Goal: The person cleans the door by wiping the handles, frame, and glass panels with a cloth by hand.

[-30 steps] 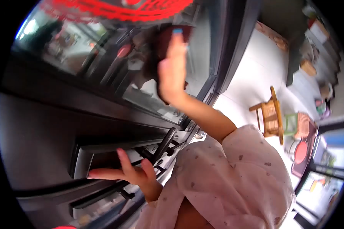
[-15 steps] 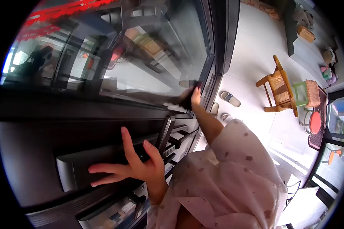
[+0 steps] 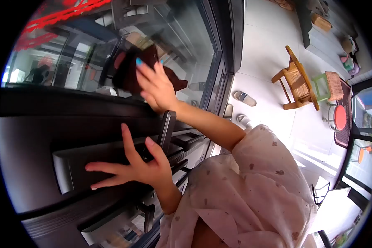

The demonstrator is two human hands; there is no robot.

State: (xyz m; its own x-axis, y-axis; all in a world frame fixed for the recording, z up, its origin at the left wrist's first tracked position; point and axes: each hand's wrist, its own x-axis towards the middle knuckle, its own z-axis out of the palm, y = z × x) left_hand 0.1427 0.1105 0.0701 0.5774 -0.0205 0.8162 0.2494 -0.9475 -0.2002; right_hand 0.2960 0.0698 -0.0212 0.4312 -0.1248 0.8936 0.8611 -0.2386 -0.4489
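Note:
A dark brown cloth [image 3: 130, 74] lies against the door's glass pane [image 3: 190, 29], pressed there by my right hand [image 3: 159, 89]. The fingers of that hand stretch over the cloth, and its far edges look blurred. Lower down, my left hand [image 3: 140, 167] is spread wide in front of the long lock plate [image 3: 64, 171] on the dark door [image 3: 25, 144]. Whether its fingertips touch the door I cannot tell. A dark door handle [image 3: 167, 132] sticks out between my two hands.
Slippers [image 3: 244, 98] lie on the white tiled floor [image 3: 262, 66] beside the door. Further right stand a wooden chair [image 3: 299, 84], a green stool with a woven top [image 3: 332, 85] and a red round stool [image 3: 339, 118]. Red trim [image 3: 66, 16] crosses the pane's top.
My right hand has swept left across the glass with the cloth, from the pane's right edge towards its lower middle. My left hand stays spread by the lock plate. The view has shifted slightly.

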